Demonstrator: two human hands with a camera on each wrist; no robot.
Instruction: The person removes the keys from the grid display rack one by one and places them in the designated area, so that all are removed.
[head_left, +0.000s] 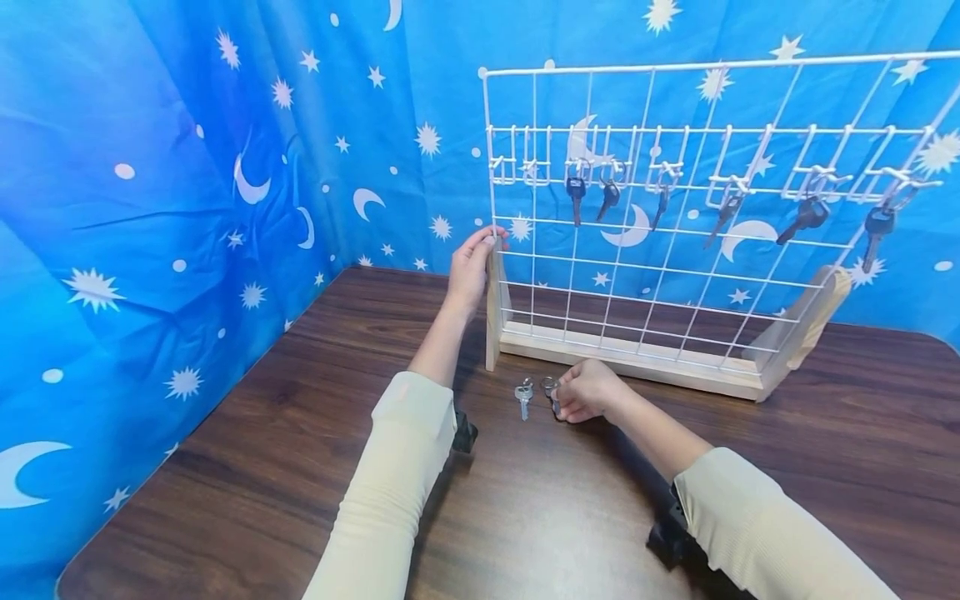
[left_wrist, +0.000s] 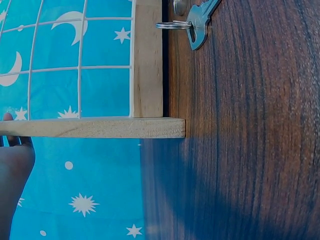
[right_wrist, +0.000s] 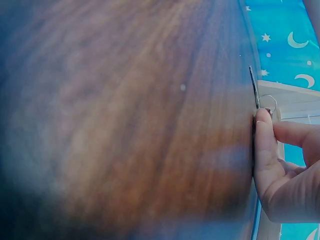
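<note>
My left hand (head_left: pixel 471 271) grips the left wooden upright (head_left: pixel 492 312) of a white wire grid rack (head_left: pixel 622 267), near its top. In the left wrist view, that hand's fingers are partly hidden behind the upright. Low in front of the rack, my right hand (head_left: pixel 588 390) pinches a key (head_left: pixel 556 407) between thumb and index finger, at the tabletop. Its ring (head_left: pixel 549 384) shows past the fingertips, while most of the key is covered. Just left of it, a silver key (head_left: pixel 523 402) with a ring lies flat on the table.
Several keys, such as a dark one (head_left: pixel 575 200), hang on hooks along the grid. At the left end are hooks (head_left: pixel 502 169) without keys. The rack's wooden base (head_left: pixel 637 357) stands on the brown table (head_left: pixel 262 433), before a blue star-patterned cloth (head_left: pixel 375 108).
</note>
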